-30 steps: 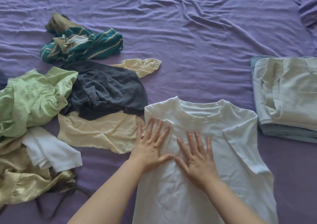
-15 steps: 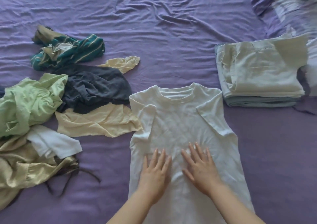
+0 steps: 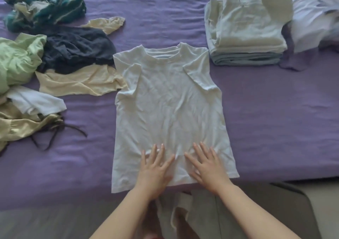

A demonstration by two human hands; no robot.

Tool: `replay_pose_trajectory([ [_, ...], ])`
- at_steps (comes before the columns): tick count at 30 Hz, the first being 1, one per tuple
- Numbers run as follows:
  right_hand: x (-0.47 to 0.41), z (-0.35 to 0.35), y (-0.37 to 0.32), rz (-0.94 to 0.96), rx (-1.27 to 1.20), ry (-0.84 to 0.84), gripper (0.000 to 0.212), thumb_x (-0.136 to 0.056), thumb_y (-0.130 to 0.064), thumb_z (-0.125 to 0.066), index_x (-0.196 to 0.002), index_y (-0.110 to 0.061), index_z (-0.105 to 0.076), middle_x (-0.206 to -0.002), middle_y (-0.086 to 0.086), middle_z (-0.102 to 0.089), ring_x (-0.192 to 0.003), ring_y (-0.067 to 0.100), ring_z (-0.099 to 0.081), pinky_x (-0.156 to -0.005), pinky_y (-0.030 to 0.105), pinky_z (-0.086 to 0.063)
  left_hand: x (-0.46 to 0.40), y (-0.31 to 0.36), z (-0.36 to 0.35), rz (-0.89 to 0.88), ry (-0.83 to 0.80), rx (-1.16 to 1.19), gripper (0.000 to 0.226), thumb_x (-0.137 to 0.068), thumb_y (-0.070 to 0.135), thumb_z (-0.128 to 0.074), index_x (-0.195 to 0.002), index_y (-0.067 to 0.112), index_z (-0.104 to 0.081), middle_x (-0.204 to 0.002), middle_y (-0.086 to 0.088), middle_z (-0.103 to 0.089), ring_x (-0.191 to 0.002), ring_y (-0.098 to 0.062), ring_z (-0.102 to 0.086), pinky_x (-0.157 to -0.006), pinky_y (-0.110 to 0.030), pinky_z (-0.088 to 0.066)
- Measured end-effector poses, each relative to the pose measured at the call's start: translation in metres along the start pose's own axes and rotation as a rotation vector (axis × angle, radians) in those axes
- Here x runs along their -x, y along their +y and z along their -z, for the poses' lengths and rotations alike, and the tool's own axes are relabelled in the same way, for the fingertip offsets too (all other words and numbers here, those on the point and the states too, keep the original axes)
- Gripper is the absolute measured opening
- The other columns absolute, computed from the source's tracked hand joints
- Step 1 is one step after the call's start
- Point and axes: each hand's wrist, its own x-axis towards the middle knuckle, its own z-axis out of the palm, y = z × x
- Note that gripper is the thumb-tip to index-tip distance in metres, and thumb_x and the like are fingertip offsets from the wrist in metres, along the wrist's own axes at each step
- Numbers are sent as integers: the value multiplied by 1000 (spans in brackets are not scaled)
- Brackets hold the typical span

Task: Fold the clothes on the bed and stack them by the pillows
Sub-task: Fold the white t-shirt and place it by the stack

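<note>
A white T-shirt (image 3: 168,99) lies flat on the purple bed sheet (image 3: 275,110), neck away from me, both sleeves folded inward. My left hand (image 3: 156,167) and my right hand (image 3: 207,165) press flat on its lower part near the hem, fingers straight and spread. A stack of folded pale clothes (image 3: 244,29) sits at the upper right, beside a pale pillow (image 3: 315,15). Unfolded clothes lie in a heap at the left: a dark grey garment (image 3: 77,48), a cream one (image 3: 80,81), a light green one (image 3: 16,61) and a teal striped one (image 3: 45,11).
A small white cloth (image 3: 36,101) and an olive satin piece with dark straps (image 3: 27,127) lie at the left edge. The bed's near edge (image 3: 55,202) runs just below the shirt's hem, with my grey-clad legs (image 3: 201,215) under it.
Both hands have slid down the shirt from the chest to the hem, smoothing it. The view has shifted so the folded stack and the bed's edge now show.
</note>
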Motion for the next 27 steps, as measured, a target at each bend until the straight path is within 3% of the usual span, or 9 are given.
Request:
replay_pose_trajectory([
  [7,34,-31,-20,14,-104,71,64,-37,-37,-92,-94,-27,-68,-125,10,-62,-117,34,-57,-92,57,-43,25,1,-12,-71,-18,20,67,-87,39,-57,-144,28,-23,-159,-3,14,-142,-30,25,-113,-56,8],
  [11,30,-34,-18,1,-90,162,59,-37,-35,-92,-89,-24,-66,-118,8,-64,-112,33,-60,-87,55,-47,24,-4,-8,-99,-50,-57,61,-87,42,-57,-138,18,-31,-159,-7,3,-144,-34,16,-114,-58,2],
  [13,29,-32,-14,31,-78,211,51,-42,-32,-92,-86,-22,-68,-114,9,-66,-108,33,-62,-83,53,-50,24,-4,2,-121,-13,-67,53,-84,39,-63,-128,15,-47,-157,-12,-15,-145,-39,-4,-112,-61,-14],
  [14,29,-30,-13,45,-79,248,44,-44,-27,-92,-82,-20,-69,-110,9,-68,-104,34,-64,-81,52,-51,25,-4,7,-139,56,-80,44,-76,35,-74,-112,14,-59,-149,-16,-34,-139,-43,-24,-105,-63,-29],
  [16,28,-26,-13,63,-80,309,33,-47,-15,-89,-74,-16,-70,-102,11,-69,-97,35,-66,-75,48,-54,29,-2,16,-159,122,-112,33,-50,24,-91,-72,13,-69,-117,-18,-65,-110,-44,-59,-78,-58,-53],
  [21,27,-18,-21,62,5,241,45,-38,-30,-91,-74,-14,-69,-98,13,-69,-94,36,-66,-71,50,-55,26,2,18,-170,193,-68,30,-38,13,-92,-52,12,-65,-97,-16,-71,-93,-42,-67,-64,-46,-58],
  [24,25,-16,-21,62,37,188,44,-36,-29,-92,-71,-16,-70,-95,11,-69,-92,34,-67,-69,48,-56,22,4,18,-119,128,-79,32,-47,23,-90,-70,11,-72,-109,-18,-68,-105,-43,-62,-74,-48,-56],
  [25,23,-17,-20,74,43,201,39,-38,-23,-91,-69,-16,-69,-94,11,-69,-91,34,-67,-68,46,-56,20,5,15,-108,113,-79,38,-62,28,-83,-92,8,-72,-125,-21,-58,-119,-45,-51,-88,-52,-50],
  [27,20,-21,-16,115,49,234,32,-42,-13,-88,-66,-14,-67,-91,11,-68,-89,34,-67,-68,43,-55,16,8,3,-74,-2,-78,55,-89,34,-56,-133,3,-47,-150,-21,-25,-141,-43,-15,-110,-56,-23],
])
